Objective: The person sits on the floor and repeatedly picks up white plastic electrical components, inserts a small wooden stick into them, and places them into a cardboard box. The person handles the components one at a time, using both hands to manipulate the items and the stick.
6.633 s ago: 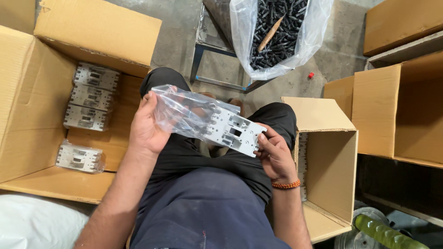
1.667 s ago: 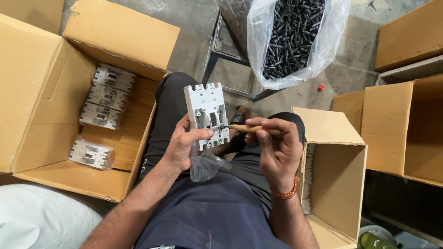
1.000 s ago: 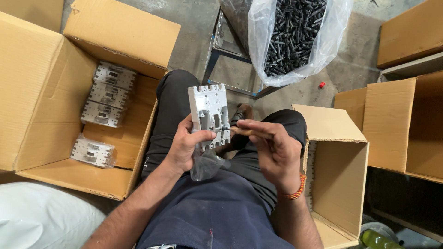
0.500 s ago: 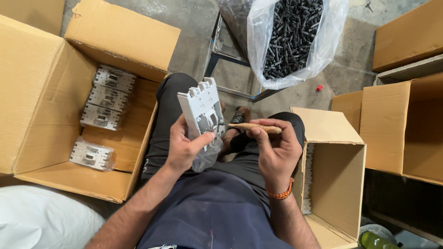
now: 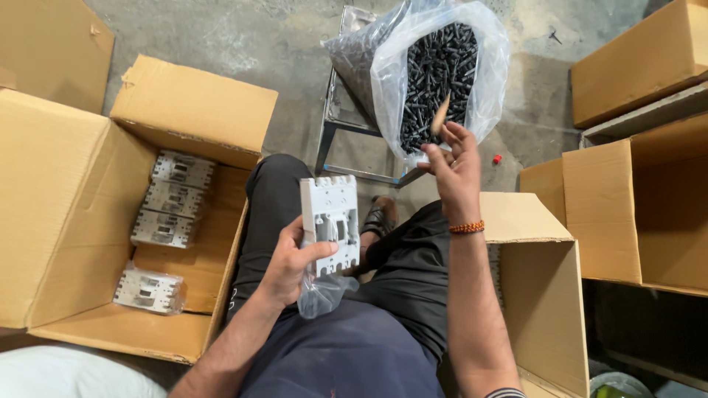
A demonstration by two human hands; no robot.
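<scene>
- The left hand (image 5: 291, 258) clasps a pale grey, blocky plastic switch unit (image 5: 330, 223) over the person's lap, thumb across its face and fingers behind it; the unit stands nearly upright, with a row of square notches along its far edge and slots and recesses down its front.
- A crumpled clear plastic bag (image 5: 321, 292) hangs from the near end of the unit, pinched under the same hand.
- The right hand (image 5: 453, 169) is raised farther away and to the right, fingers closed on a slim tan wooden stick (image 5: 440, 118) whose tip points at the far bag.
- That large clear plastic bag of black screws (image 5: 439, 74) sits open on a grey metal stool (image 5: 346, 125), just beyond the knees.
- To the left, an open brown cardboard box (image 5: 81, 221) holds four more grey units (image 5: 166, 221), each wrapped in clear film, three stacked in a column and one lying nearer.
- To the right, a second open cardboard box (image 5: 538, 295) stands beside the right leg; more cardboard boxes (image 5: 634, 184) are stacked beyond it.
- The floor (image 5: 236, 37) is bare, stained grey concrete, with a small red cap (image 5: 497, 158) lying on it near the stool.
</scene>
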